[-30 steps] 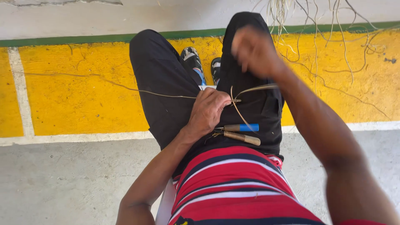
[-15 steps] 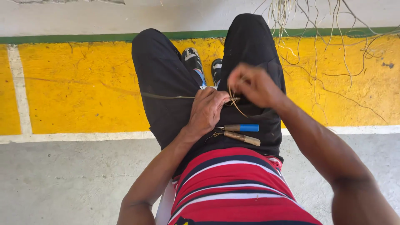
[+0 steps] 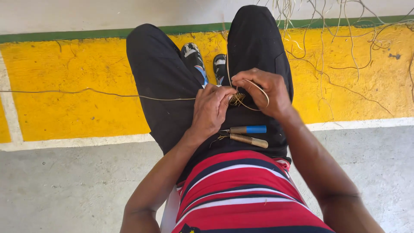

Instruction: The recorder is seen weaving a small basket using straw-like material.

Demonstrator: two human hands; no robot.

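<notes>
With the left hand point(image 3: 211, 110) pinching the small woven fibre knot point(image 3: 236, 99) and the right hand point(image 3: 263, 92) pinching the looped fibre strand point(image 3: 258, 88) just beside it, steady tension kept the weave tight, judged advisable.

2 tools point(image 3: 248, 134), 2 hands point(image 3: 235, 103)

Lap, between the two hands: closed off; left hand point(image 3: 211, 110) and right hand point(image 3: 263, 90) meet over a small woven fibre piece point(image 3: 236, 99).
Lap, toward the body: two handled tools point(image 3: 248, 134) lie side by side just below the hands.
Left of the left thigh: one thin fibre strand point(image 3: 95, 92) stretches across at hand level.
Upper right: loose fibre strands point(image 3: 340, 39) hang tangled over the yellow floor band point(image 3: 64, 69).
Grey floor point(image 3: 64, 190), lower left: open.
</notes>
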